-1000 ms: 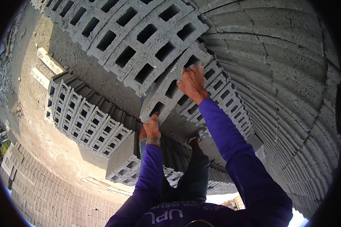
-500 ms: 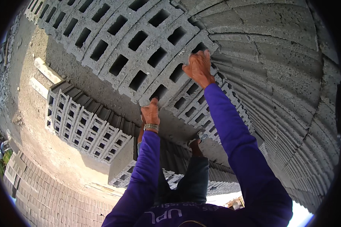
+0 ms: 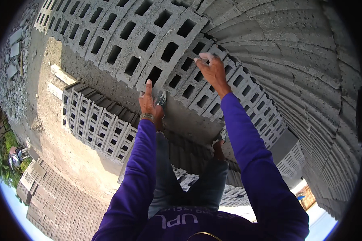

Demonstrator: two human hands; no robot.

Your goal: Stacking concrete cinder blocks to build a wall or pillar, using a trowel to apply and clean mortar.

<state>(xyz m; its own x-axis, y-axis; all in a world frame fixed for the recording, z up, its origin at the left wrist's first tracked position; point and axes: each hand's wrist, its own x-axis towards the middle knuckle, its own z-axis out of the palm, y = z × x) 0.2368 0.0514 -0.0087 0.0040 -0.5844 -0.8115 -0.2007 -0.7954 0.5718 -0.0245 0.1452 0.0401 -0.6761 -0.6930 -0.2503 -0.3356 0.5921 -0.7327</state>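
Note:
The nearest concrete hollow block (image 3: pixel 161 64) ends an upper row of grey blocks, its rectangular holes facing up. My left hand (image 3: pixel 147 103) is at its near end, thumb stretched out over the lip of the end hole. Whether the thumb touches the block I cannot tell; the other fingers are partly hidden. My right hand (image 3: pixel 213 72) is off that block, over a lower row of hollow blocks (image 3: pixel 197 94). Its fingers are bent but apart, with nothing in them.
A rough stacked concrete wall (image 3: pixel 285 64) rises along the right. Another block stack (image 3: pixel 98 124) stands at left, near two pale bars (image 3: pixel 62 74) on the ground. My feet (image 3: pixel 219 140) are between the stacks. Flat pavers (image 3: pixel 64 197) lie at lower left, rubble (image 3: pixel 18 88) at far left.
My right hand has let go of the nearest block's far end and now hovers over the lower row. My left hand stays by the near end. The whole view has shifted.

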